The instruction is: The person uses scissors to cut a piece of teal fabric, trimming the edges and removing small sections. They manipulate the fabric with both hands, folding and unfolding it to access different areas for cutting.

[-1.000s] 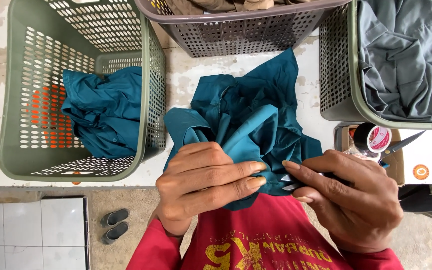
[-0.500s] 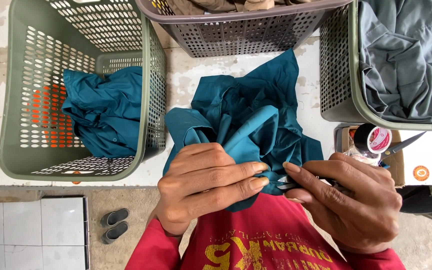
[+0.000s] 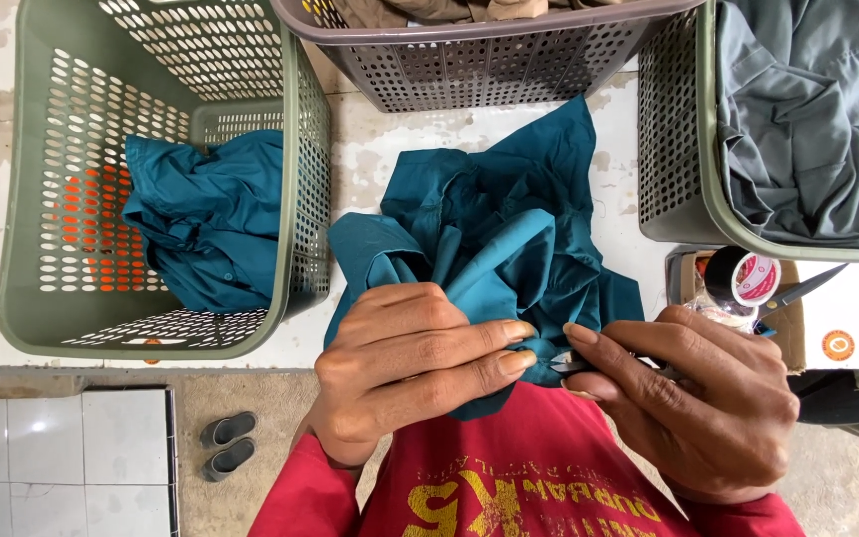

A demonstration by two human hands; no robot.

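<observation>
Nearest, the left hand [image 3: 410,373] is pinching a fold of the teal shirt [image 3: 489,239] lying on the white table [image 3: 390,149]. The right hand [image 3: 693,398] is gripping a small dark tool [image 3: 571,366] against the cloth. Farther left, a green basket [image 3: 305,149] is holding another teal garment [image 3: 206,219]; a grey basket [image 3: 489,60] is standing beyond.

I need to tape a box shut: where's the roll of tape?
In the head view, the tape roll sits at right, on the cardboard box, below the grey-clothes basket, above the right hand.

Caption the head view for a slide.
Both hands, left hand and right hand, pinch a teal garment between green laundry baskets.
</observation>
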